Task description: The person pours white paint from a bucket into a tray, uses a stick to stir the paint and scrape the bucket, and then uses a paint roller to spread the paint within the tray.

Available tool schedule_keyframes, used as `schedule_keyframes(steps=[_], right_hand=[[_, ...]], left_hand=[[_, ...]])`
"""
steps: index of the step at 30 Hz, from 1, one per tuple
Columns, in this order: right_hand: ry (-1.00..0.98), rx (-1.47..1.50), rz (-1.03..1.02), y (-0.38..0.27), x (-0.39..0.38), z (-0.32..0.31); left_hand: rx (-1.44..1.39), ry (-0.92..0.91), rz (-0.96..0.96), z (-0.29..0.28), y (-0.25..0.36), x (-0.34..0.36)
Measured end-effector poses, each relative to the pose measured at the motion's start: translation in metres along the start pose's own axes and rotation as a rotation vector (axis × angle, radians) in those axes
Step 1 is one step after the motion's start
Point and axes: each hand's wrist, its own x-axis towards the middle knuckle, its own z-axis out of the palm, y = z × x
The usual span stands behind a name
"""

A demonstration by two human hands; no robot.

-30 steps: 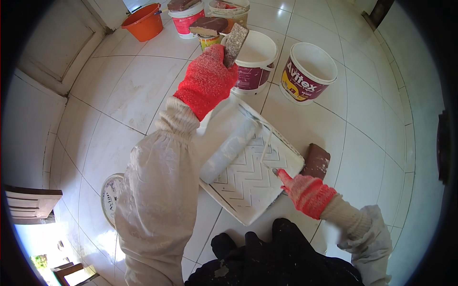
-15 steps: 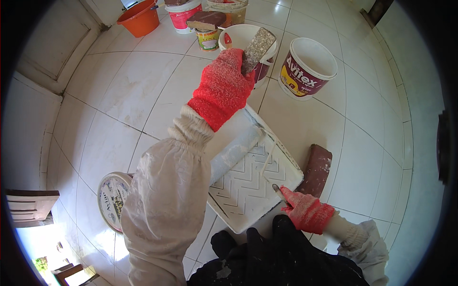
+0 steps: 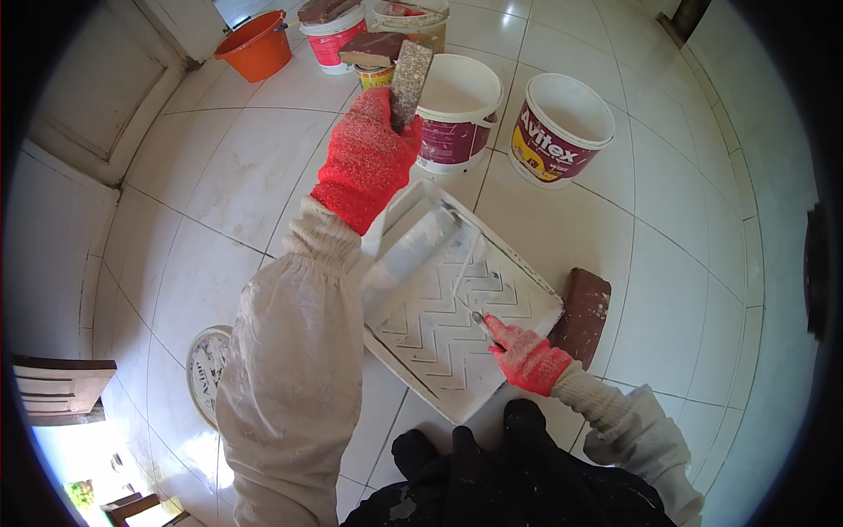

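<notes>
My left hand point(image 3: 367, 158), in a red glove, is raised ahead and closed around a flat, speckled grey block point(image 3: 410, 85). In front of my feet lies a white paint tray point(image 3: 457, 400) with zigzag ridges on its bed. A paint roller point(image 3: 411, 253) rests in it, its white-coated sleeve toward the tray's far left part. My right hand point(image 3: 527, 353), also red-gloved, grips the roller's handle near the tray's right edge. The left forearm covers part of the tray's left side.
A brown block point(image 3: 581, 314) touches the tray's right side. Beyond stand a white-and-maroon bucket point(image 3: 452, 140), another such bucket point(image 3: 562, 132), an orange bucket point(image 3: 255, 48), and several paint containers topped with brown blocks. A round lid point(image 3: 206, 373) lies left; a wall point(image 3: 773, 176) bounds the right.
My left hand has shifted left with the grey block, uncovering more of the nearer bucket. My right hand has pushed forward and left, and the roller sits farther up the tray.
</notes>
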Motion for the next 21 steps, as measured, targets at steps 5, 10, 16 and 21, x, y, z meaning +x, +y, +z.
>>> schedule_keyframes(steps=[5, 10, 16, 21], right_hand=[[-0.001, -0.017, 0.011, -0.012, 0.005, -0.005], [-0.055, -0.034, 0.096, -0.022, -0.035, -0.021], [0.020, 0.049, 0.093, -0.002, -0.085, -0.011], [-0.012, 0.093, 0.188, 0.017, -0.127, -0.009]], left_hand=[[0.046, 0.030, 0.018, 0.000, -0.006, 0.000], [0.061, 0.060, 0.064, 0.003, -0.002, -0.003], [-0.021, 0.020, 0.011, 0.007, 0.008, -0.006], [0.044, 0.020, 0.080, 0.009, 0.010, -0.008]])
